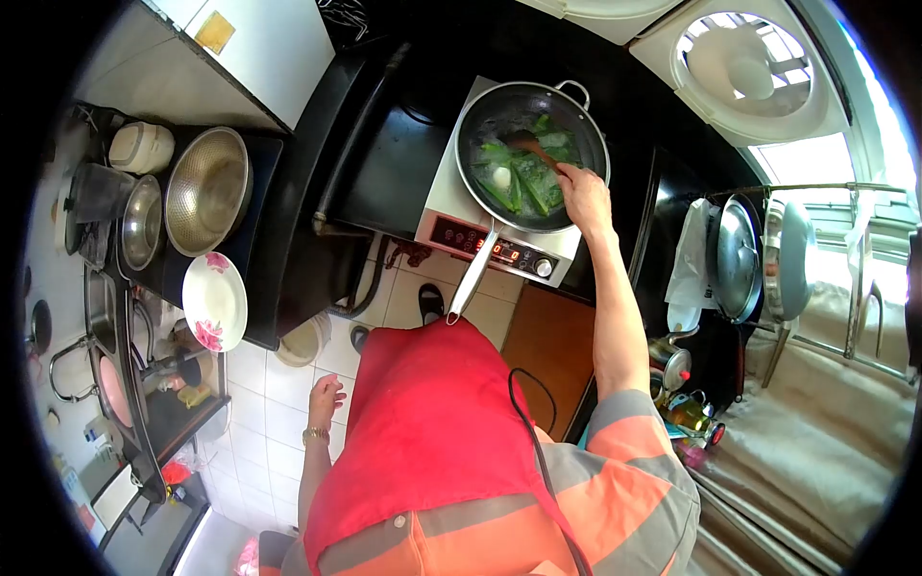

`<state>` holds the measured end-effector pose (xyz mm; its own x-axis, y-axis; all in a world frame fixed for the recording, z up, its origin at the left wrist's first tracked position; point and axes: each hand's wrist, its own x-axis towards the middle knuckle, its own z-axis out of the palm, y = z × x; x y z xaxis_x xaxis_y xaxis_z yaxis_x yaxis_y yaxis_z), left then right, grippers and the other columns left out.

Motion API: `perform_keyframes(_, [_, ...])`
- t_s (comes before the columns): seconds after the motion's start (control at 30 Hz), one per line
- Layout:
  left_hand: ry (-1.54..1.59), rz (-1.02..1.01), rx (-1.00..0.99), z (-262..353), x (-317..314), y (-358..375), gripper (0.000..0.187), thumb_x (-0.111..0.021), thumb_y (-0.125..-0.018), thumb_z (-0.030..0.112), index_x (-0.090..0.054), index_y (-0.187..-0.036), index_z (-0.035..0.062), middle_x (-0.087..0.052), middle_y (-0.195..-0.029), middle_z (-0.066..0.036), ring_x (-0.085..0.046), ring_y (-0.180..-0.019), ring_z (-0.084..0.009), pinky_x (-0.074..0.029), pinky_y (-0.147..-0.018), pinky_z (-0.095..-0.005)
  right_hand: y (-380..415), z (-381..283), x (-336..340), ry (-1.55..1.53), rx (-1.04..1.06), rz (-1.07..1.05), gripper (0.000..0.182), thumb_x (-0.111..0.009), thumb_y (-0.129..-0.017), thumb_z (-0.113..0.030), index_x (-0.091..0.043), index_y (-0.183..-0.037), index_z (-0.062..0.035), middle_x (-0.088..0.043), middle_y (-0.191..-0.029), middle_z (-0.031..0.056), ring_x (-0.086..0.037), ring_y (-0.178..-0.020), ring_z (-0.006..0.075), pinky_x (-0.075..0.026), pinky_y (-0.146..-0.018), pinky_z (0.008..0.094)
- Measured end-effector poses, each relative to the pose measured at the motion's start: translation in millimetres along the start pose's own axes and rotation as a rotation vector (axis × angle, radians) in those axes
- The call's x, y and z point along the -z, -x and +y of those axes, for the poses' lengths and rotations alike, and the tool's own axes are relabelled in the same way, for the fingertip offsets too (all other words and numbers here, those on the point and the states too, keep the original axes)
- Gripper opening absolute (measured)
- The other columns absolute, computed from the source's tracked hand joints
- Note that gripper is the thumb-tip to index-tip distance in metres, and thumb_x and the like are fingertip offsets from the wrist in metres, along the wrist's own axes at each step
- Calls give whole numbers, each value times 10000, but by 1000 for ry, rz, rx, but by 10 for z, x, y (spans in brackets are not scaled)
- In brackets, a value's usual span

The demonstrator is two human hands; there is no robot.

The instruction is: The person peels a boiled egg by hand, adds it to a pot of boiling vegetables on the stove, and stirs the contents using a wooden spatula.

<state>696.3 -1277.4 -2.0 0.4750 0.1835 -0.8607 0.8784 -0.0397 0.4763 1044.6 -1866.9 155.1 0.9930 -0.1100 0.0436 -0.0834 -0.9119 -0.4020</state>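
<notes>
My right hand (pixel 586 200) is closed round the handle of a brown wooden spoon (pixel 524 141), whose head dips into a dark frying pan (pixel 477 104). Green vegetable pods (pixel 519 190) lie in bubbling liquid there, with a small whitish piece (pixel 501 177) among them. The pan rests on a silver induction cooker (pixel 444 199) with lit red digits. Its long metal handle (pixel 473 275) points toward my red apron (pixel 432 413). Down at my left side hangs my left hand (pixel 327 397), holding nothing, its fingers loosely bent and partly apart.
At left, a flower-patterned plate (pixel 215 300) sits by the counter edge near a perforated metal bowl (pixel 206 192) and a smaller bowl (pixel 142 221). Lids (pixel 738 259) hang on a rack at right, below a fan (pixel 747 65). A pale bin (pixel 303 342) stands on the floor.
</notes>
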Motion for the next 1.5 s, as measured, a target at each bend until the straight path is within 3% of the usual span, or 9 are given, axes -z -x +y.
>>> perform_keyframes(0.1, [-1,-7,8,3,-32,10,374,-623,-1015,276,-620,-1337,86,-704,-1037,-37,-701,-815,-148,-545,-700,-296,108,-92,108,-38,25,23,294,-641,-976,-187,-739,-1229,-73,-725,-1056,210,-691,-1027,401,-545,-903,476])
perform_keyframes(0.33, [-33,-42,20,-38,-35,-47,333,-623,-1010,263,-638,-1300,100,-711,-1041,-35,-703,-813,-134,-535,-669,-281,320,-206,213,64,55,-82,291,-630,-982,-201,-734,-1247,-140,-706,-1017,188,-698,-970,415,-558,-867,512])
perform_keyframes(0.53, [-28,3,2,22,7,-29,344,-630,-1007,259,-635,-1310,97,-711,-1024,-26,-707,-795,-133,-536,-670,-283,681,-333,621,-74,103,-61,289,-639,-979,-225,-755,-1198,-76,-717,-974,190,-712,-936,394,-560,-821,460])
perform_keyframes(0.67, [-10,-15,19,-39,2,-50,349,-632,-1005,254,-631,-1315,92,-712,-1020,-27,-706,-787,-134,-537,-674,-287,990,-487,821,-326,-281,-252,310,-633,-1000,-244,-749,-1196,-34,-744,-961,253,-756,-916,359,-564,-842,405])
perform_keyframes(0.73, [4,-46,17,-90,-13,-76,351,-638,-1005,260,-633,-1313,92,-713,-1027,-35,-705,-789,-135,-538,-678,-288,1131,-345,660,-340,-230,-217,313,-621,-1025,-204,-727,-1237,0,-673,-743,93,-639,-703,137,-537,-696,316])
perform_keyframes(0.9, [-22,-63,21,-68,-51,-165,361,-645,-1008,276,-634,-1317,90,-712,-1029,-44,-706,-794,-138,-539,-681,-286,1082,-132,433,-224,-226,-160,294,-633,-1009,-211,-744,-1196,-13,-767,-1033,219,-761,-928,327,-560,-843,388])
perform_keyframes(1.0, [-46,-52,-13,54,-53,-195,393,-650,-1006,291,-627,-1337,81,-710,-1046,-49,-708,-811,-144,-543,-688,-290,1055,-141,396,-251,-270,-62,296,-632,-993,-227,-755,-1183,-36,-739,-1052,255,-729,-1024,400,-565,-900,440])
perform_keyframes(1.3, [-60,-32,12,66,-17,-124,403,-633,-1017,285,-618,-1357,69,-717,-1073,-59,-711,-822,-152,-546,-697,-298,1175,-233,985,77,-171,-12,253,-647,-955,-226,-785,-1108,-80,-742,-974,206,-721,-943,400,-572,-855,486])
perform_keyframes(1.5, [-68,-54,50,-39,2,-191,394,-624,-1020,278,-616,-1358,75,-721,-1069,-57,-713,-802,-142,-545,-690,-301,995,-36,790,114,-131,-73,267,-625,-963,-230,-783,-1114,-77,-739,-991,222,-716,-950,414,-570,-867,497])
